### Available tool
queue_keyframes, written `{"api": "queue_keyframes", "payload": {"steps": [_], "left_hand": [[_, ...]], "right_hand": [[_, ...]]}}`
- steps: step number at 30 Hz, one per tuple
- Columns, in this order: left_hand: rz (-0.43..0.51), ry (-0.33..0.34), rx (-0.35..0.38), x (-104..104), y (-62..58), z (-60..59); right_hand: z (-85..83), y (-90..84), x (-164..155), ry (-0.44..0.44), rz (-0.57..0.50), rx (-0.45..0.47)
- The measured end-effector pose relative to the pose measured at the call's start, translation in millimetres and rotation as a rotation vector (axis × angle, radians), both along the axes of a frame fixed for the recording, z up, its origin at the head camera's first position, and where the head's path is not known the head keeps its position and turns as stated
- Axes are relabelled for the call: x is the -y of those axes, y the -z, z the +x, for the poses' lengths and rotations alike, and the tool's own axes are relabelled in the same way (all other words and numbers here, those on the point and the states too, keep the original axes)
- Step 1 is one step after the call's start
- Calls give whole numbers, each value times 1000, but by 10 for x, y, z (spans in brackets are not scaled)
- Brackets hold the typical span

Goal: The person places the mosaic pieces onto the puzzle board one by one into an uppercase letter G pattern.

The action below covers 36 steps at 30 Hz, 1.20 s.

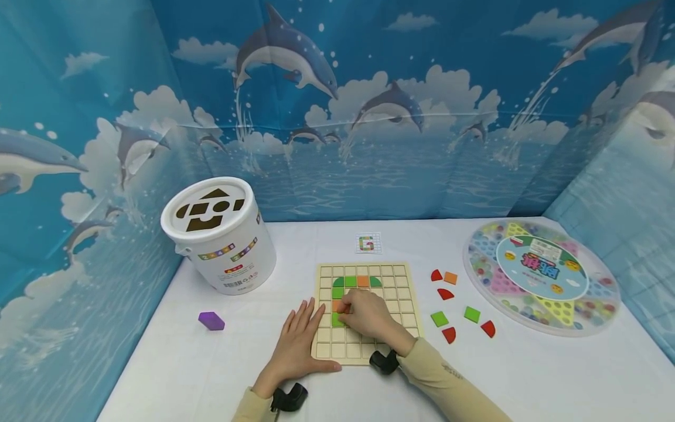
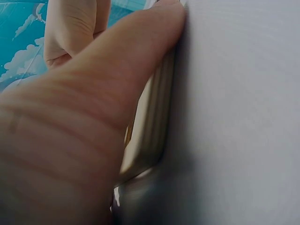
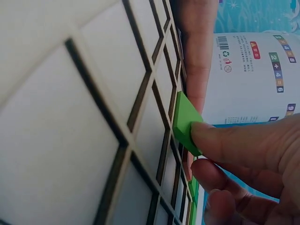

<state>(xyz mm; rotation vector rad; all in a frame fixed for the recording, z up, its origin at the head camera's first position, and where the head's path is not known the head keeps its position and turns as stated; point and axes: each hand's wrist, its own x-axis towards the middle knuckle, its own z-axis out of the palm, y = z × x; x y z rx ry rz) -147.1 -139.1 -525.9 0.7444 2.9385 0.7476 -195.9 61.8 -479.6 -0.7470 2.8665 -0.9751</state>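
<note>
My right hand (image 1: pixel 365 312) pinches a green square tile (image 3: pixel 186 119) between thumb and fingers, at the left part of the wooden grid board (image 1: pixel 401 293). In the right wrist view the tile is tilted against the grid ridges. My left hand (image 1: pixel 297 347) lies with straight fingers along the board's left edge, its thumb by the near edge. On the board are a green square (image 1: pixel 350 282), an orange square (image 1: pixel 362 281) and a green quarter-circle (image 1: pixel 375 282) in a row, with other green and orange pieces running down the left.
Beyond the board lies a small pattern card (image 1: pixel 368 242). Loose red quarter-circles (image 1: pixel 445 294), green squares (image 1: pixel 471 315) and an orange square (image 1: pixel 450 278) lie right. A round game box (image 1: pixel 543 275) is farther right. Left are a white bucket (image 1: pixel 227 246) and purple block (image 1: pixel 211 320).
</note>
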Motion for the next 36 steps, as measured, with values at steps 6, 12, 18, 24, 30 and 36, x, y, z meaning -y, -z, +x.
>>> {"api": "queue_keyframes", "payload": {"steps": [6, 12, 18, 24, 30, 36], "left_hand": [[3, -10, -5, 4, -9, 7], [3, -10, 10, 0, -14, 7], [4, -3, -4, -6, -22, 1], [0, -5, 2, -1, -26, 6], [1, -9, 9, -5, -22, 6], [11, -10, 3, -13, -14, 6]], "right_hand": [[6, 17, 10, 5, 20, -60], [38, 16, 16, 9, 48, -90], [89, -23, -8, -13, 102, -100], [144, -52, -67, -56, 109, -54], [188, -68, -192, -53, 122, -6], [198, -117, -446, 29, 76, -13]]}}
